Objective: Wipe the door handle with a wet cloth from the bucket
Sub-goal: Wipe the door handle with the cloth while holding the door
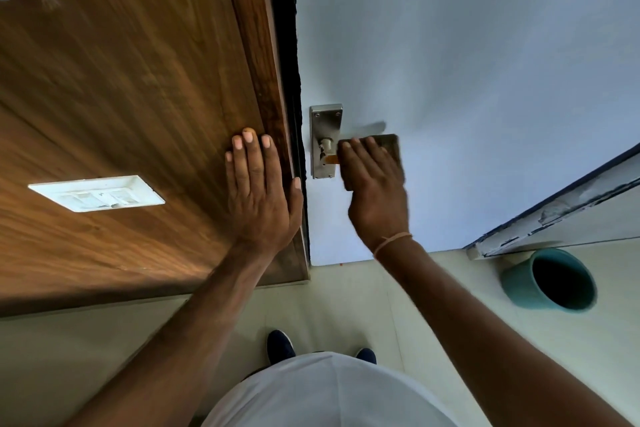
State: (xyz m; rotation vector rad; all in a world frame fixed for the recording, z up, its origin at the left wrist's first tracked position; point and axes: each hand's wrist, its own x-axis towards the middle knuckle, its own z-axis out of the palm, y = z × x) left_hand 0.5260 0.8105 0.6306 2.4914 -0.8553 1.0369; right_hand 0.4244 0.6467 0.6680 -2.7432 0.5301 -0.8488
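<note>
Under the right hand [375,180], its grip pressed around a dark cloth [389,146] on the door handle [325,142]; soft, limp, likely slick; left hand [261,191] spread flat on wood; bucket [550,279] well apart.

No text, label, brand, number or sign can be read anywhere in the frame; the white switch plate [97,193] at the left, on the wooden panel [138,97], bears no legible marking, the metal handle plate [325,125] at the centre shows only bare screws, and the teal bucket [523,288] at the lower right carries no print that can be made out
</note>
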